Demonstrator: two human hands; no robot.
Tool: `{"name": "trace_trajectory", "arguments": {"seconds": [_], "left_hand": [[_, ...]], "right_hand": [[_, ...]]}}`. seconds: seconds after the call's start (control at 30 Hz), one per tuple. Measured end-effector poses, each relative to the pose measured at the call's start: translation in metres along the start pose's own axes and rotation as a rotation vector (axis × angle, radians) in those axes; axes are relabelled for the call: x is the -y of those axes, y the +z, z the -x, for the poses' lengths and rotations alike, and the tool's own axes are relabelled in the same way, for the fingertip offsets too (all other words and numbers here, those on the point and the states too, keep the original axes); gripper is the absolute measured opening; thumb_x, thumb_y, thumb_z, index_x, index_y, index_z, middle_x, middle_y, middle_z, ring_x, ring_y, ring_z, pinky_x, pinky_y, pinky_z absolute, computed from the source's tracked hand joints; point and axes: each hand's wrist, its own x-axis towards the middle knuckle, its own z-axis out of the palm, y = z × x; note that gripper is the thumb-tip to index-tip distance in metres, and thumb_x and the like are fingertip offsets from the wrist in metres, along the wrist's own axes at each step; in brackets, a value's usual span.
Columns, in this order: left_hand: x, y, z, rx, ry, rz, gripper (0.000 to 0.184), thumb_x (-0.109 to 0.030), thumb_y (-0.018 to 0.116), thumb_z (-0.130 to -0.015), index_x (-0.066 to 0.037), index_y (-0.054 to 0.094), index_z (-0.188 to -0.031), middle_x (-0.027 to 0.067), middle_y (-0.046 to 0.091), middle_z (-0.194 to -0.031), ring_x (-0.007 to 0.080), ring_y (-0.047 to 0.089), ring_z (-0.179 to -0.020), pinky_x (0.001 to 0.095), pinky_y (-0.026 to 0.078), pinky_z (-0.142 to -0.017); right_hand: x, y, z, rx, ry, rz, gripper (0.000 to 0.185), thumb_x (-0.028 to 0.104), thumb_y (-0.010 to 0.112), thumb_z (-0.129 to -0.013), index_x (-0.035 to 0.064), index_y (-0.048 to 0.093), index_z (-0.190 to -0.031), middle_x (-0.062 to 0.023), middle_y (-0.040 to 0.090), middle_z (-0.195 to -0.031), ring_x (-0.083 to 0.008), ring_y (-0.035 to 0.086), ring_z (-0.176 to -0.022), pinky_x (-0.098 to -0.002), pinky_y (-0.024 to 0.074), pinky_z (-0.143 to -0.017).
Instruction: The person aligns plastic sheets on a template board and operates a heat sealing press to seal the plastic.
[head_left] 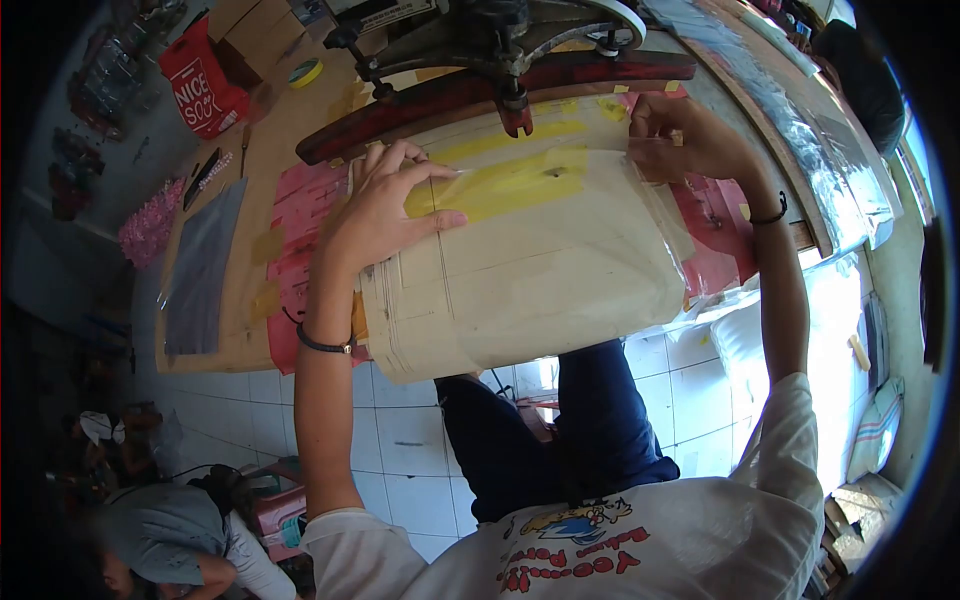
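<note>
A large beige sheet (560,270) with thin ruled lines lies in front of me, its near part bulging over the table edge. Yellow tape (510,185) crosses its far part. On its left side rests my left hand (390,195), thumb and fingers spread. My right hand (680,140) is at the sheet's far right corner, fingers curled and pinched at the edge. Just beyond both hands stands a dark metal press (510,60) with a long worn red-and-black bar (420,122). Red sheeting (305,215) shows under the beige sheet at both sides.
On the table's left are a grey sheet (205,270), black scissors or cutters (203,178), a yellow tape roll (305,72) and a red bag (205,85). Clear plastic (800,120) covers the right side. Another person (170,530) bends low at lower left.
</note>
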Motion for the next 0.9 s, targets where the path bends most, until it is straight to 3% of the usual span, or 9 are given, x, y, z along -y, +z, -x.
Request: {"name": "trace_trajectory", "arguments": {"seconds": [0.17, 0.2, 0.33, 0.5, 0.6, 0.73, 0.9], "left_hand": [[0.005, -0.004, -0.006, -0.026, 0.093, 0.099, 0.025, -0.031, 0.074, -0.084, -0.009, 0.065, -0.091, 0.0033, 0.063, -0.094, 0.0211, 0.054, -0.098, 0.0384, 0.035, -0.096], [0.005, -0.005, -0.005, -0.029, 0.074, 0.146, 0.021, -0.028, 0.073, -0.085, -0.009, 0.064, -0.089, 0.0028, 0.063, -0.089, 0.0205, 0.055, -0.093, 0.0376, 0.035, -0.094], [0.012, -0.003, -0.006, -0.154, 0.084, 0.177, 0.015, -0.020, 0.072, -0.086, -0.008, 0.063, -0.090, 0.0031, 0.066, -0.080, 0.0195, 0.057, -0.080, 0.0357, 0.036, -0.089], [0.019, 0.001, -0.006, -0.195, 0.055, 0.170, 0.006, -0.016, 0.071, -0.086, -0.011, 0.069, -0.088, 0.0011, 0.070, -0.088, 0.0202, 0.057, -0.087, 0.0351, 0.036, -0.088], [0.022, -0.001, -0.004, -0.199, 0.075, 0.151, 0.003, -0.012, 0.069, -0.085, -0.012, 0.072, -0.085, -0.0005, 0.071, -0.089, 0.0206, 0.057, -0.089, 0.0354, 0.036, -0.087], [0.027, 0.000, -0.002, -0.134, 0.093, 0.151, 0.008, -0.010, 0.067, -0.082, -0.012, 0.072, -0.087, 0.0001, 0.070, -0.089, 0.0209, 0.059, -0.092, 0.0361, 0.037, -0.090], [0.006, -0.013, -0.001, -0.130, 0.157, 0.104, 0.016, -0.017, 0.069, -0.079, -0.009, 0.072, -0.092, 0.0059, 0.070, -0.099, 0.0242, 0.061, -0.100, 0.0369, 0.039, -0.100]], "right_hand": [[0.009, 0.006, -0.002, -0.027, 0.062, -0.009, 0.036, 0.034, 0.072, -0.090, 0.0056, 0.058, -0.107, -0.0030, 0.062, -0.078, -0.0112, 0.059, -0.075, -0.0300, 0.0451, -0.063], [0.014, 0.005, -0.003, 0.016, 0.162, -0.054, 0.036, 0.034, 0.070, -0.091, 0.0043, 0.059, -0.110, -0.0046, 0.061, -0.078, -0.0129, 0.059, -0.075, -0.0300, 0.0449, -0.064], [-0.015, 0.012, -0.008, -0.065, 0.036, 0.124, 0.029, 0.023, 0.070, -0.093, 0.0034, 0.057, -0.109, -0.0041, 0.056, -0.082, -0.0116, 0.055, -0.078, -0.0302, 0.0436, -0.067], [-0.008, 0.009, -0.009, -0.121, 0.013, 0.193, 0.015, 0.006, 0.068, -0.087, 0.0028, 0.059, -0.097, -0.0065, 0.060, -0.085, -0.0193, 0.058, -0.079, -0.0320, 0.0473, -0.071], [-0.007, 0.005, -0.007, -0.197, -0.171, 0.242, 0.012, 0.000, 0.066, -0.083, 0.0026, 0.063, -0.094, -0.0089, 0.063, -0.093, -0.0230, 0.061, -0.088, -0.0339, 0.0503, -0.078], [-0.022, 0.004, -0.005, -0.199, -0.215, 0.324, 0.013, 0.003, 0.064, -0.081, 0.0032, 0.068, -0.093, -0.0120, 0.065, -0.104, -0.0294, 0.062, -0.100, -0.0382, 0.0503, -0.089], [-0.012, 0.002, -0.004, -0.195, -0.182, 0.543, 0.019, 0.013, 0.063, -0.082, 0.0032, 0.070, -0.098, -0.0141, 0.065, -0.116, -0.0341, 0.059, -0.113, -0.0437, 0.0457, -0.099]]}}
